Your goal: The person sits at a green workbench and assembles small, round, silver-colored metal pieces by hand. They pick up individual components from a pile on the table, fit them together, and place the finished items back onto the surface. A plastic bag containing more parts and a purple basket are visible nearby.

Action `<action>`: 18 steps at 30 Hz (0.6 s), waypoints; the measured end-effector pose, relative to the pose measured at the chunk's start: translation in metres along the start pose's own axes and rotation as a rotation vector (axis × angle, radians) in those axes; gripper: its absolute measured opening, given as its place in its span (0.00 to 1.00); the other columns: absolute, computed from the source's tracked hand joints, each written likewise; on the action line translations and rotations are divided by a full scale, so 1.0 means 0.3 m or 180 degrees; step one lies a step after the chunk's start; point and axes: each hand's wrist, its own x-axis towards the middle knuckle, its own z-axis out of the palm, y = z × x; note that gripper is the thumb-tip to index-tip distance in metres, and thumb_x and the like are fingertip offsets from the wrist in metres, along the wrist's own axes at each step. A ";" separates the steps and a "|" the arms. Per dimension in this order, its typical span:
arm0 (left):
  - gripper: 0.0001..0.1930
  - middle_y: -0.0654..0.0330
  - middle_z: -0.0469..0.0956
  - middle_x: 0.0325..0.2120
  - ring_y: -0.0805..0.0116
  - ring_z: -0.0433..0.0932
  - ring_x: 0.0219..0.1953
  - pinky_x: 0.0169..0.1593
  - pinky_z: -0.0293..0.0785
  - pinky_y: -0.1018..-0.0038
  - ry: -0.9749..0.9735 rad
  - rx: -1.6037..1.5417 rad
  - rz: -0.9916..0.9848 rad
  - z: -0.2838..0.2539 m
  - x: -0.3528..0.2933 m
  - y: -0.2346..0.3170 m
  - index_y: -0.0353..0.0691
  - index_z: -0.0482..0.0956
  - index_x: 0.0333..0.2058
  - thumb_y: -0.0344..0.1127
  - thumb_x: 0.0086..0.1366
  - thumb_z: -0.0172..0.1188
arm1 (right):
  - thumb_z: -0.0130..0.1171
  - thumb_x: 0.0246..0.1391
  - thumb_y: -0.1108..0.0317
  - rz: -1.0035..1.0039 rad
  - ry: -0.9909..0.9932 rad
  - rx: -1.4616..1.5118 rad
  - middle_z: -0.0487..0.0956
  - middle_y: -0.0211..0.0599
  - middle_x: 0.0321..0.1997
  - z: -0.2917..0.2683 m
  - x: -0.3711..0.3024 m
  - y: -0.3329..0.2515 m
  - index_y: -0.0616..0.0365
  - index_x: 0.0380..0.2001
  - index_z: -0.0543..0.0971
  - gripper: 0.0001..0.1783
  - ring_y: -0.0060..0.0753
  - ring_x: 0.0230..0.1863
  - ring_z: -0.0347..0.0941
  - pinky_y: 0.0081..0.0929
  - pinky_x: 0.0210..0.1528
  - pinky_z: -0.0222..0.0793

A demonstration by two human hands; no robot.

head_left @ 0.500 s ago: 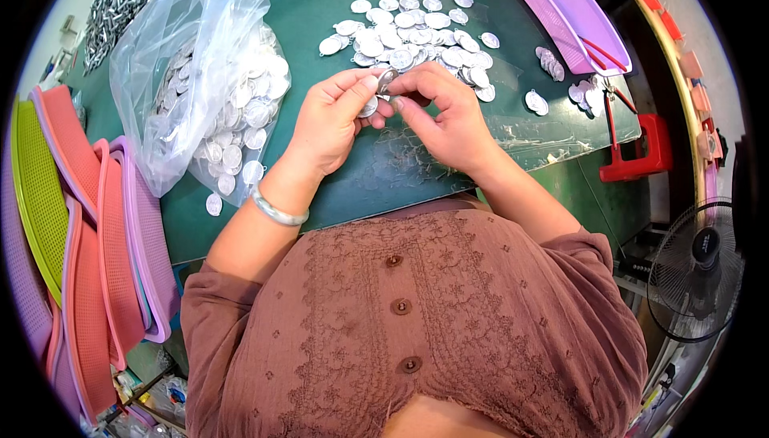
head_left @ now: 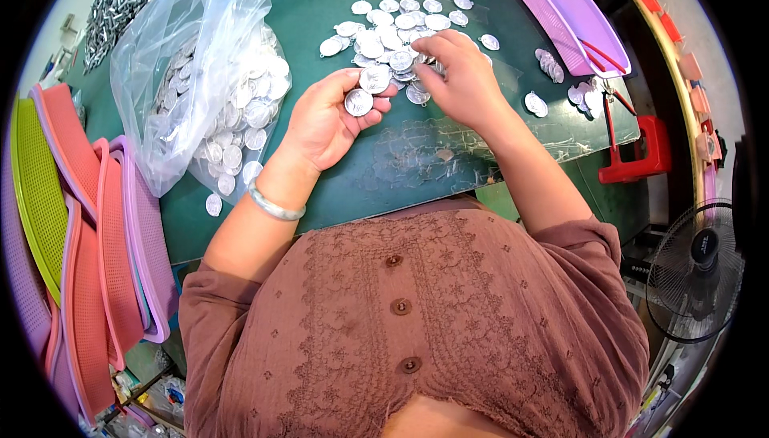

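Two round silver medallions (head_left: 359, 102) lie in my left hand (head_left: 324, 118), the upper one pinched under the thumb and the lower one resting on the fingers. My right hand (head_left: 463, 74) is over the near right side of a heap of similar medallions (head_left: 388, 34) on the green table (head_left: 336, 194). Its thumb and forefinger reach down to the heap, and whether they grip a piece cannot be made out. Many more medallions fill a clear plastic bag (head_left: 192, 38) to the left of my left hand.
A purple basket (head_left: 553, 6) stands at the far right, with red-handled pliers (head_left: 613, 122) and small medallion stacks (head_left: 549, 64) nearby. Pink, green and purple baskets (head_left: 88, 238) are stacked at the left. Metal parts (head_left: 128, 2) are piled at the far left. A fan (head_left: 697, 270) is at right.
My right hand has left the left hand's fingers and moved up and right to the heap. The left hand has opened somewhat, showing two medallions face up.
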 end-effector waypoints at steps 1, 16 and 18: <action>0.13 0.51 0.74 0.32 0.71 0.73 0.29 0.30 0.72 0.81 0.0015 -0.0066 -0.0043 -0.001 0.001 0.002 0.30 0.68 0.37 0.35 0.63 0.42 | 0.58 0.39 0.67 -0.0160 -0.0027 -0.0244 0.72 0.38 0.33 0.008 0.009 0.013 0.59 0.32 0.76 0.13 0.39 0.37 0.68 0.32 0.39 0.64; 0.08 0.61 0.72 0.24 0.76 0.69 0.22 0.23 0.65 0.85 0.0427 0.0440 -0.0147 -0.004 0.000 0.004 0.34 0.71 0.35 0.32 0.60 0.48 | 0.60 0.35 0.71 -0.0139 -0.0364 -0.0005 0.72 0.34 0.30 0.042 0.039 0.025 0.58 0.26 0.74 0.10 0.37 0.38 0.65 0.30 0.40 0.60; 0.09 0.62 0.72 0.23 0.77 0.68 0.21 0.22 0.64 0.85 0.0425 0.0480 -0.0189 -0.002 -0.001 0.006 0.35 0.71 0.34 0.34 0.60 0.49 | 0.60 0.36 0.71 -0.0198 -0.0402 0.0180 0.71 0.32 0.28 0.038 0.040 0.026 0.58 0.25 0.74 0.08 0.34 0.37 0.65 0.28 0.38 0.60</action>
